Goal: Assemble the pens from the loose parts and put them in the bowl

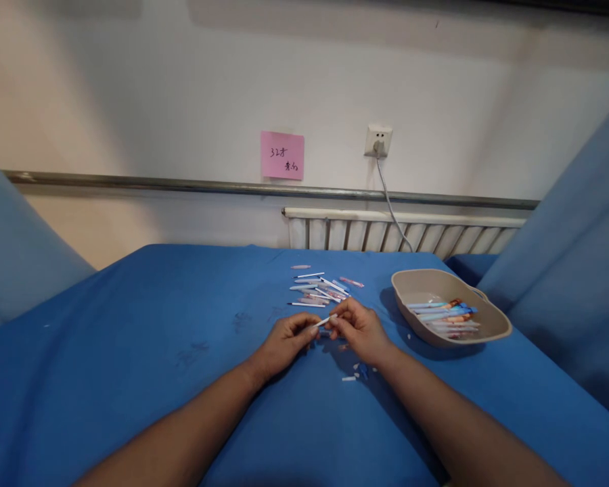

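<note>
Between my two hands is a slim white pen part (323, 322), slightly tilted. My left hand (288, 340) pinches its left end between thumb and fingers. At its right end, the fingertips of my right hand (360, 330) are closed on it. Just beyond my hands lies a loose pile of pen barrels and refills (317, 287), some white with dark tips, some pinkish and clear. Small white and blue pen pieces (364, 371) are scattered on the cloth below my right hand. Something pinkish lies partly hidden under that hand.
A beige plastic basket (449, 338) holding several pens (444, 314) stands to the right. A blue cloth (132, 352) covers the table. Behind are a radiator (380, 231), a rail, a socket (378, 141) with a plugged cable, and a pink note (283, 155).
</note>
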Motion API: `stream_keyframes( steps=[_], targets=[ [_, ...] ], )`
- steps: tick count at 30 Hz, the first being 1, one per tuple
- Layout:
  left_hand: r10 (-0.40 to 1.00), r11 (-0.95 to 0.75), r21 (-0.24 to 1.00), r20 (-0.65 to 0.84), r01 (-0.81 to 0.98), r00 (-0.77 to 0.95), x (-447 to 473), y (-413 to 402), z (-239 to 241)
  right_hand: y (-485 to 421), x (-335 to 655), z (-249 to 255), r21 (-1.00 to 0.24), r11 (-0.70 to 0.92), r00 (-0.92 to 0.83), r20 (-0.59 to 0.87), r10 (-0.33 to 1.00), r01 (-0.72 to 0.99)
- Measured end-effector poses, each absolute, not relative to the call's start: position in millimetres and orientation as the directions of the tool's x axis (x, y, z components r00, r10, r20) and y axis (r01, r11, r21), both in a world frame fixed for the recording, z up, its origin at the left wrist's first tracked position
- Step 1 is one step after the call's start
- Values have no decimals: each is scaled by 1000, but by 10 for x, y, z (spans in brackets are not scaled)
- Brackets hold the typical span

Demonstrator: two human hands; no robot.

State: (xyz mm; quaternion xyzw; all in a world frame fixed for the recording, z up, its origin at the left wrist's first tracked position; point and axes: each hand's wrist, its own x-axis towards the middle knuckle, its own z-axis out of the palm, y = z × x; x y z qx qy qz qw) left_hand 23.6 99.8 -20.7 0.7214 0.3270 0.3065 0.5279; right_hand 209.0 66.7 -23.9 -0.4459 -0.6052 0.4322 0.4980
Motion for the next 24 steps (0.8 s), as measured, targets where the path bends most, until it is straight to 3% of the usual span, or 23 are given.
stream_keyframes(
  steps=[24],
  targets=[
    [784, -282, 933, 90, 223, 615, 269, 947, -117, 693, 2129, -212, -958, 228, -132, 207, 969, 173]
  ],
)
